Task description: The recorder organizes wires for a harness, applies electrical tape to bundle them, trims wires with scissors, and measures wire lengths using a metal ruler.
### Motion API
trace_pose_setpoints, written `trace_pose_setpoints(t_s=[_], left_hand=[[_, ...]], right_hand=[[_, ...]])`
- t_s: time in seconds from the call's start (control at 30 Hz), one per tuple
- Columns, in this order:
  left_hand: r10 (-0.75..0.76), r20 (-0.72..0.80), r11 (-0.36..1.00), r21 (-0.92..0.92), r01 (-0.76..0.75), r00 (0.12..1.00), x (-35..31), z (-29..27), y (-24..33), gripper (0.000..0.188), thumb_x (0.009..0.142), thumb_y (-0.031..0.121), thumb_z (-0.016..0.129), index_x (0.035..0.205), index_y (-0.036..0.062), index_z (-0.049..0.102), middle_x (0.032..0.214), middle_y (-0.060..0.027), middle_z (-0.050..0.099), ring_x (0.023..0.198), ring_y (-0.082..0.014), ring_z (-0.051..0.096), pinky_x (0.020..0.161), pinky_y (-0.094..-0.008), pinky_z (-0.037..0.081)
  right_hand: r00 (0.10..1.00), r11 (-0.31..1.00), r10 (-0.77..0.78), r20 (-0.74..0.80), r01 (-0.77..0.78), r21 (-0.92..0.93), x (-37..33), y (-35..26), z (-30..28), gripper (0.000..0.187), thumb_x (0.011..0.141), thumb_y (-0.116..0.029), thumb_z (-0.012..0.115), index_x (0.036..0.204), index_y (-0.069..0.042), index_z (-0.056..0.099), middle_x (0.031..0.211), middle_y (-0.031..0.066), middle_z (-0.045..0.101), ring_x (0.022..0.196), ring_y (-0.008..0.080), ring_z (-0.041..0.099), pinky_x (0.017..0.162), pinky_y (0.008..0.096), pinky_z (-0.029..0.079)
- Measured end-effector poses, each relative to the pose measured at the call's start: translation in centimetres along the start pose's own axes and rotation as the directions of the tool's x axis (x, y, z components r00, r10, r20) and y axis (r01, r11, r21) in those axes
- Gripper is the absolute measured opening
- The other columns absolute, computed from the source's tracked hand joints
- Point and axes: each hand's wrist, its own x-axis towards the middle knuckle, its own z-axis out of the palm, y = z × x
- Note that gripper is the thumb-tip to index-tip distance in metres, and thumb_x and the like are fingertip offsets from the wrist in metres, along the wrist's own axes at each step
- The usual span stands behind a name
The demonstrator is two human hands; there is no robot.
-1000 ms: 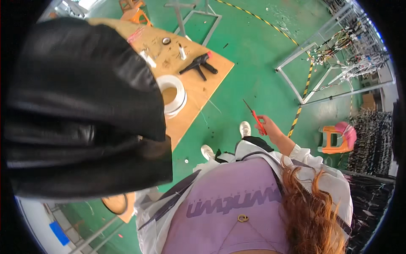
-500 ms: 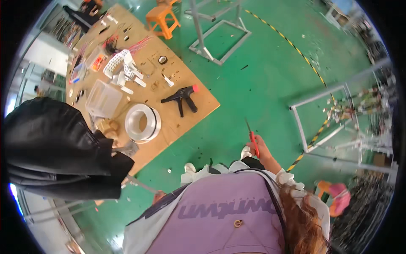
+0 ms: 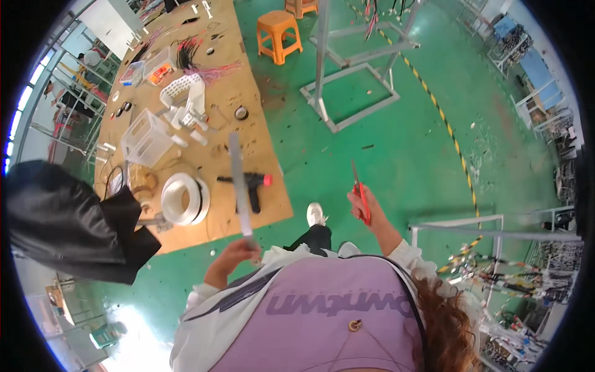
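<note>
Left hand point(image 3: 238, 253): my fingers are pressed together, pinching the lower end of a long, flat, grey metal-looking strip point(image 3: 237, 186). The strip points away from me, passing in front of a black pistol-shaped tool with a pinkish-red end point(image 3: 253, 193); whether it touches the tabletop I cannot tell. Markings on the strip: blurred, none legible.

Right hand point(image 3: 361, 201): my fingers are curled around the red handles of slim scissors with a dark blade point(image 3: 365, 214), held above the green floor point(image 3: 347, 142), tip pointing away from me. Whether the blades meet fully, I cannot tell.

Lettering: one row of large, darker purple capital-like letters crosses my light purple top point(image 3: 334, 328), seen inverted.

On the brown wooden table point(image 3: 273, 201), left of the tool: a white ring-shaped spool point(image 3: 170, 199); beyond it, a clear plastic bin point(image 3: 145, 139). Beyond the strip's far end: a small dark tape roll point(image 3: 242, 113). Any print on these: too small to read.
</note>
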Motion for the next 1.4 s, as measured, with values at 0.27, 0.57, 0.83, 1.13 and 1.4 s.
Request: trace_pose_setpoints(t_s=[0.27, 0.57, 0.83, 1.13, 1.4], left_hand=[[0.232, -0.112, 0.972, 0.06, -0.226, 0.966, 27.2, 4.7, 9.4, 0.02, 0.079, 0.009, 0.058, 0.097, 0.0022, 0.054, 0.082, -0.0016, 0.056, 0.079, -0.0108, 0.053, 0.069, -0.026, 0.044], [0.116, -0.259, 0.971, -0.174, -0.164, 0.959, 39.3, 4.5, 17.3, 0.021, 0.081, 0.016, 0.058, 0.097, 0.0026, 0.057, 0.078, 0.0011, 0.054, 0.069, -0.0078, 0.048, 0.06, -0.023, 0.039], [0.052, -0.532, 0.888, -0.363, -0.282, 0.845, 44.3, -1.3, 25.5, 0.017, 0.084, 0.013, 0.053, 0.099, 0.0063, 0.056, 0.074, 0.0021, 0.052, 0.068, -0.0069, 0.05, 0.058, -0.0217, 0.039], [0.16, -0.871, 0.888, -0.078, -0.453, 0.464, 51.9, -20.3, 26.4, 0.024, 0.084, 0.018, 0.057, 0.104, 0.0055, 0.056, 0.075, 0.0014, 0.055, 0.069, -0.0094, 0.052, 0.062, -0.0256, 0.043], [0.609, -0.787, 0.757, 0.614, 0.223, 0.102, 50.9, -30.8, 44.8, 0.019, 0.075, 0.01, 0.051, 0.091, 0.0, 0.052, 0.093, -0.0194, 0.054, 0.087, -0.0353, 0.052, 0.077, -0.0438, 0.042]], right_hand=[[0.983, 0.983, 0.153, -0.098, -0.141, 0.119, 6.8, -3.8, -10.8, 0.033, 0.087, -0.039, 0.049, 0.091, -0.006, 0.046, 0.049, 0.0004, 0.042, 0.04, 0.0099, 0.043, 0.04, 0.0247, 0.037], [0.932, 0.738, 0.351, -0.09, -0.335, -0.586, 21.6, -12.1, -14.9, 0.044, 0.087, -0.042, 0.049, 0.097, 0.0, 0.059, 0.058, -0.0003, 0.051, 0.049, 0.008, 0.045, 0.047, 0.022, 0.034], [0.945, 0.775, 0.075, 0.317, 0.144, -0.615, 47.9, -22.9, -9.1, 0.028, 0.084, -0.032, 0.056, 0.08, -0.004, 0.054, 0.051, 0.0009, 0.048, 0.044, 0.0104, 0.05, 0.041, 0.0239, 0.038], [0.772, 0.834, 0.173, 0.612, 0.217, -0.508, 62.7, -27.9, 10.0, 0.027, 0.086, -0.027, 0.054, 0.097, -0.002, 0.051, 0.066, 0.0022, 0.052, 0.048, 0.0109, 0.052, 0.045, 0.0242, 0.041], [0.81, 0.939, 0.337, 0.48, -0.255, -0.229, 76.8, -32.8, 21.7, 0.03, 0.081, -0.033, 0.056, 0.085, -0.003, 0.054, 0.061, 0.0091, 0.054, 0.051, 0.021, 0.055, 0.049, 0.0296, 0.045]])
